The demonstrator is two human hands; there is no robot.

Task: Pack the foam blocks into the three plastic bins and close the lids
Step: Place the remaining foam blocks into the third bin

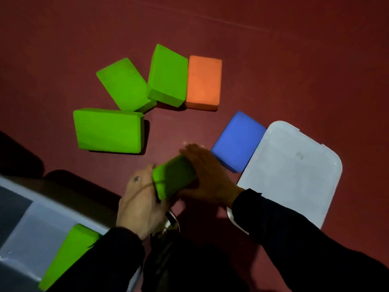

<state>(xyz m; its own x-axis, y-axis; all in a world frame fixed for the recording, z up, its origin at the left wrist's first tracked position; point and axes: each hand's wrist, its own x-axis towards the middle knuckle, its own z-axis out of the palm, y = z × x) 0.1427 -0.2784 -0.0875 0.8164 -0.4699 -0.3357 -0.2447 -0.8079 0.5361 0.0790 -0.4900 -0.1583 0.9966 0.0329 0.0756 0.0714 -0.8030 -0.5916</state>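
1. Held green block (173, 178): lifted between both hands just above the red floor (273, 60), its long axis running from lower left to upper right, the far end pointing toward the blue block (237, 142).
2. Left hand (140, 204): grip closed on the block's near end, thumb and fingers wrapped around it.
3. Right hand (207, 175): fingers straight and laid flat over the block's far end and side, palm down.
4. Open bin (25, 224): lower left; one green block (67, 256) leans inside, tilted.
5. Loose blocks: three green (108, 131) (124, 84) (167, 75) and one orange (203, 82) lie flat on the floor; the orange touches its green neighbour.
6. White lid (294, 171): flat on the floor, its edge against the blue block.
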